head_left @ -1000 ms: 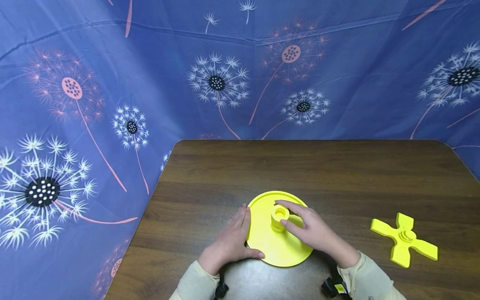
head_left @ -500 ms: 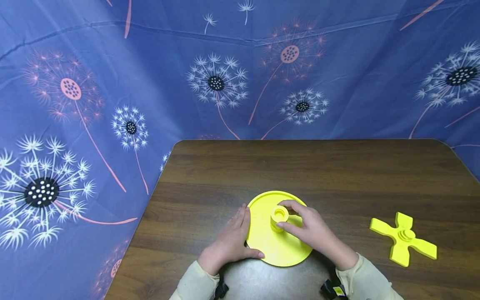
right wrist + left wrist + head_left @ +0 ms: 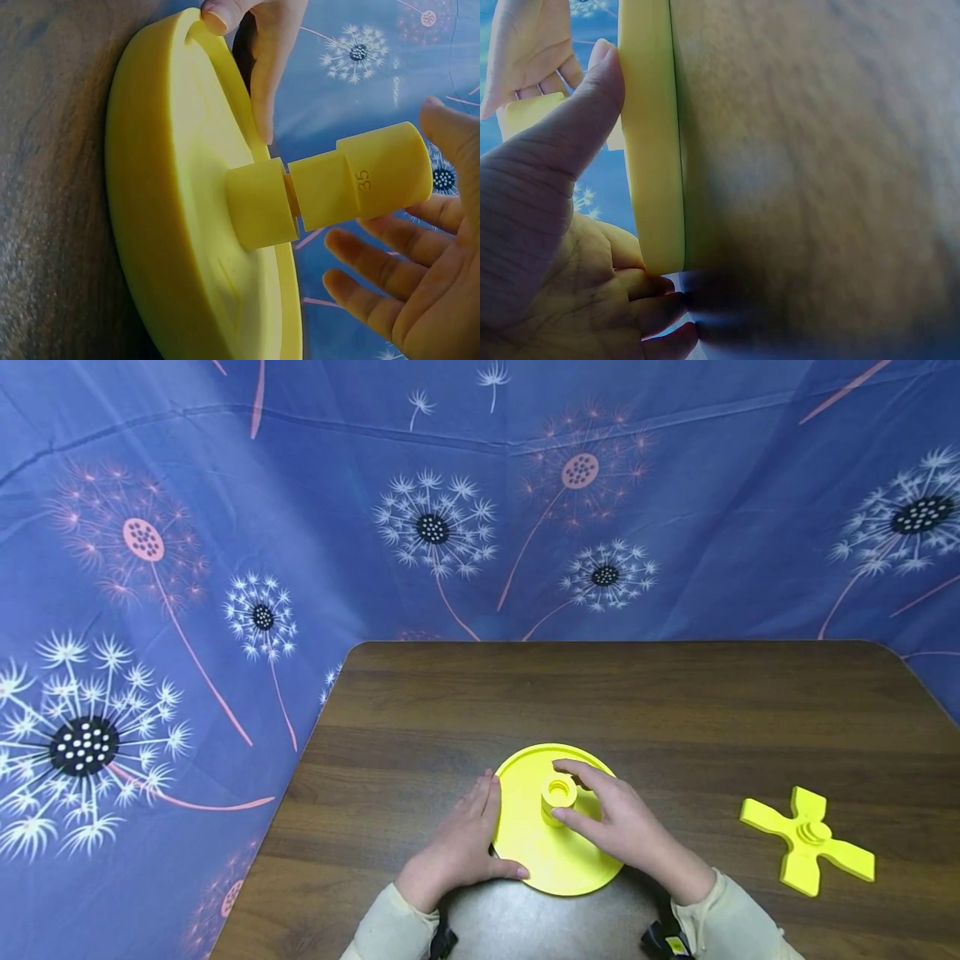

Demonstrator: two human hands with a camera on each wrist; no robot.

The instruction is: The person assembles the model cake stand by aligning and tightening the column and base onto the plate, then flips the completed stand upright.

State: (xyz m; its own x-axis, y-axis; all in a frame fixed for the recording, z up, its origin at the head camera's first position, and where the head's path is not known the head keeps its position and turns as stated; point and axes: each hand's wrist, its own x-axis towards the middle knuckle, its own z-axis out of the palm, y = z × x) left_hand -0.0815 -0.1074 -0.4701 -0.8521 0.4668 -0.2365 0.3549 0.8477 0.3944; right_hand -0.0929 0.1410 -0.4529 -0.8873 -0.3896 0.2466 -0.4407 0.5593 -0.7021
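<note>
A yellow round base (image 3: 525, 843) with a raised rim lies on the table. At its middle stands a socket (image 3: 259, 206), and a yellow cylinder (image 3: 375, 176) marked 35 rises from it with a narrow neck showing between them. Ring-like grooves line the cylinder's open top in the head view. My left hand (image 3: 461, 839) holds the base at its left side, thumb on the near rim and fingers along the left edge. Loosely arched around the cylinder, my right hand (image 3: 618, 814) has its thumb on the near side and fingers beyond; in the right wrist view the thumb stands slightly apart.
A yellow four-armed piece (image 3: 801, 872) with a ridged round peg at its centre lies to the right on the wooden table (image 3: 675, 693). Behind the table hangs a blue cloth (image 3: 322, 485) with dandelion prints.
My right thumb has shifted slightly left along the cylinder's near side, and the fingers have spread a little from it. The left hand and the base stay in place.
</note>
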